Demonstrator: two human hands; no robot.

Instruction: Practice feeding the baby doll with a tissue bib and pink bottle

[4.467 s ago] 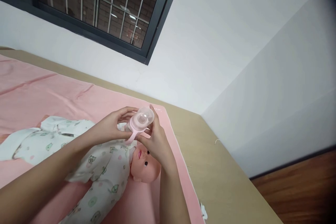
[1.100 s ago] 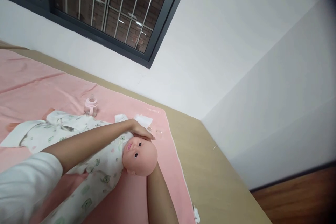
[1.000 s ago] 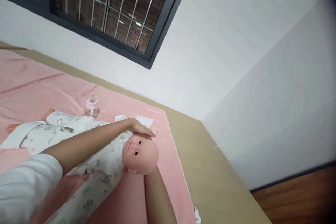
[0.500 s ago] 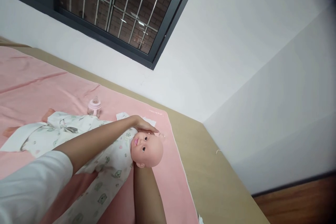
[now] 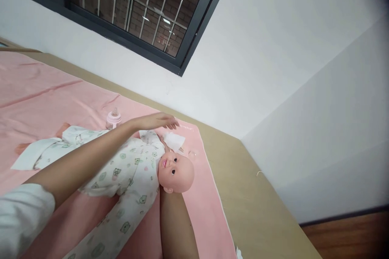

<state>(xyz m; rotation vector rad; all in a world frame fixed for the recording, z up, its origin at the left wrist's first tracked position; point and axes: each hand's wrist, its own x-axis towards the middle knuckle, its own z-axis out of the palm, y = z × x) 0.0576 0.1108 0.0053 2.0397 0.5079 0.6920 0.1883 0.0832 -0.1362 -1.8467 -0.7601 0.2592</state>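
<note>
A baby doll in a white printed romper lies on its back on a pink sheet. My left hand hovers over the doll's shoulder with fingers stretched out and nothing in it, just left of a white tissue. My right forearm runs under the doll's head. That hand is hidden beneath the head.
A small pink baby bottle stands upright on the sheet behind the doll. A clear cap lies near the tissue. The beige mattress edge runs along the right, with white walls, a barred window and wooden floor beyond.
My left hand has lifted off the doll's forehead and moved up toward the tissue, fingers spread. The bottle held earlier now stands on the sheet.
</note>
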